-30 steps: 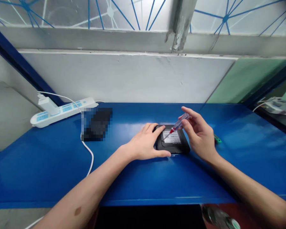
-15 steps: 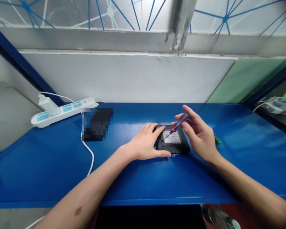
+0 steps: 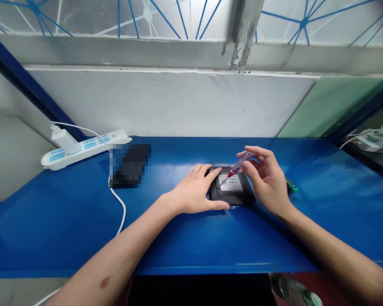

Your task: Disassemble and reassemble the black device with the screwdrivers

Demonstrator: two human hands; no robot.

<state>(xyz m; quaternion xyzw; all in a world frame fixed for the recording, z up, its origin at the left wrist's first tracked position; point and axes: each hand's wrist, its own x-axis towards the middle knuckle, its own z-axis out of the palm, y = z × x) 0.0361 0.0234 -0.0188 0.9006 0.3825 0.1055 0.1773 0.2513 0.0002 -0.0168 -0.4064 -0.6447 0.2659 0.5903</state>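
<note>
A small black device (image 3: pixel 239 194) with a white label lies flat on the blue table (image 3: pixel 191 238). My left hand (image 3: pixel 196 191) rests on its left side, fingers spread over the top edge and thumb along the front edge, holding it down. My right hand (image 3: pixel 264 177) pinches a small screwdriver (image 3: pixel 238 166) with a clear handle and red collar. Its tip touches the device's top face near the left of the label.
A white power strip (image 3: pixel 83 148) with a plugged-in charger sits at the back left; its white cable (image 3: pixel 119 208) runs across the table to the front edge. A blurred dark item (image 3: pixel 130 165) lies beside it. A small green object (image 3: pixel 291 185) lies behind my right hand.
My right hand's fingers have shifted on the screwdriver handle, as in turning it. The left hand and the device have stayed in place.
</note>
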